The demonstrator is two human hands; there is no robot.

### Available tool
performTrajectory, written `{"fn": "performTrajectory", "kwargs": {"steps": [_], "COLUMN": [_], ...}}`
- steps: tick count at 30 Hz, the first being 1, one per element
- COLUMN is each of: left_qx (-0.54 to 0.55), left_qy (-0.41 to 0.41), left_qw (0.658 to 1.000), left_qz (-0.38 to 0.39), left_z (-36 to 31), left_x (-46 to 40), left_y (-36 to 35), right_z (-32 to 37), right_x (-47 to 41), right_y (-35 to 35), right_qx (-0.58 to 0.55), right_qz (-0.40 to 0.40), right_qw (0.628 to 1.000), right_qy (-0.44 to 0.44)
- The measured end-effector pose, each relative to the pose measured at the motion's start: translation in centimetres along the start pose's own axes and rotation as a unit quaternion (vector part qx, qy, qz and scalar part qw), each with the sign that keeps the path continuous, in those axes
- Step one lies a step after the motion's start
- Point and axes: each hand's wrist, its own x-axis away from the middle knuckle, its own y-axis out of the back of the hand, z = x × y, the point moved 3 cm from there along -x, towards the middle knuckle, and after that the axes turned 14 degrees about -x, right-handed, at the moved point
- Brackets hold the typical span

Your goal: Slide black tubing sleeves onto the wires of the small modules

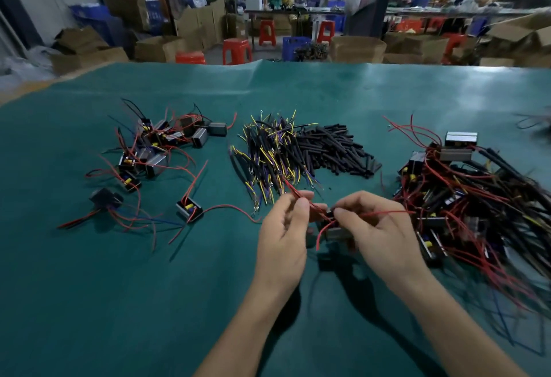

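My left hand point(283, 227) pinches thin red wires point(298, 194) between thumb and fingers, a little above the green mat. My right hand point(378, 227) holds a small grey-and-black module point(338, 232) from which those red wires run; its fingers curl round the module and pinch a wire by a short black piece point(329, 213). Loose black tubing sleeves point(334, 150) lie in a pile just beyond my hands. Beside them lies a bundle of sleeved yellow and purple wires point(268, 156).
A group of small modules with red wires point(155, 150) lies at the left, one module point(189, 209) apart from it. A big tangled heap of modules and wires point(465, 197) fills the right. The green mat point(119, 287) covers the table. Boxes and red stools stand behind.
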Motion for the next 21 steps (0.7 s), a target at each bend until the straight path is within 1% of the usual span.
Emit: {"fn": "performTrajectory", "kwargs": {"steps": [2, 3, 4, 5, 6, 7, 8, 9, 10, 11, 12, 13, 14, 15, 16, 19, 21], "left_qx": [0.014, 0.016, 0.019, 0.014, 0.005, -0.004, -0.003, 0.005, 0.015, 0.025, 0.038, 0.052, 0.066, 0.074, 0.078, 0.062, 0.044], "left_qy": [0.006, 0.008, 0.009, 0.007, 0.0, -0.006, -0.007, -0.002, 0.005, 0.007, 0.006, 0.003, 0.001, -0.003, -0.007, -0.017, -0.017], "left_qw": [1.0, 1.0, 1.0, 1.0, 0.999, 0.999, 0.999, 0.999, 0.999, 0.999, 0.999, 0.999, 0.998, 0.997, 0.997, 0.998, 0.999], "left_qz": [-0.005, -0.013, -0.02, -0.026, -0.032, -0.038, -0.041, -0.04, -0.036, -0.029, -0.022, -0.015, -0.007, -0.001, 0.003, 0.002, -0.014], "left_z": [-0.1, -0.1, 0.0, 0.1, 0.2, 0.3, 0.4, 0.4, 0.5, 0.5, 0.4, 0.3, 0.2, 0.2, 0.2, 0.5, 0.5], "left_x": [-0.1, -0.1, -0.2, -0.4, -0.5, -0.6, -0.6, -0.6, -0.6, -0.5, -0.5, -0.5, -0.4, -0.4, -0.3, -0.4, -0.6], "left_y": [0.1, 0.3, 0.5, 0.7, 1.0, 1.3, 1.4, 1.5, 1.5, 1.5, 1.4, 1.4, 1.3, 1.3, 1.2, 1.3, 1.6], "right_z": [0.2, 0.3, 0.4, 0.6, 0.8, 1.1, 1.6, 2.2, 2.5, 2.6, 2.4, 2.0, 1.5, 1.3, 1.1, 0.6, 0.7], "right_x": [0.5, 0.8, 0.9, 0.9, 0.8, 0.7, 0.5, 0.2, -0.2, -0.5, -0.6, -0.6, -0.4, -0.1, 0.1, 0.3, 0.2], "right_y": [-0.6, -0.9, -1.0, -1.0, -0.8, -0.4, 0.1, 0.7, 1.2, 1.6, 1.7, 1.7, 1.4, 1.0, 0.5, 0.2, 0.3], "right_qx": [0.079, 0.095, 0.101, 0.101, 0.086, 0.047, -0.014, -0.083, -0.131, -0.142, -0.112, -0.033, 0.08, 0.184, 0.234, 0.204, 0.22], "right_qz": [0.015, 0.038, 0.072, 0.116, 0.167, 0.215, 0.244, 0.239, 0.212, 0.177, 0.14, 0.113, 0.103, 0.106, 0.115, 0.163, 0.173], "right_qw": [0.994, 0.991, 0.988, 0.985, 0.981, 0.975, 0.97, 0.967, 0.968, 0.974, 0.984, 0.993, 0.991, 0.975, 0.962, 0.963, 0.958], "right_qy": [0.071, 0.09, 0.094, 0.079, 0.045, 0.005, -0.021, -0.032, -0.026, -0.015, -0.004, 0.012, 0.036, 0.065, 0.083, 0.064, 0.06]}}
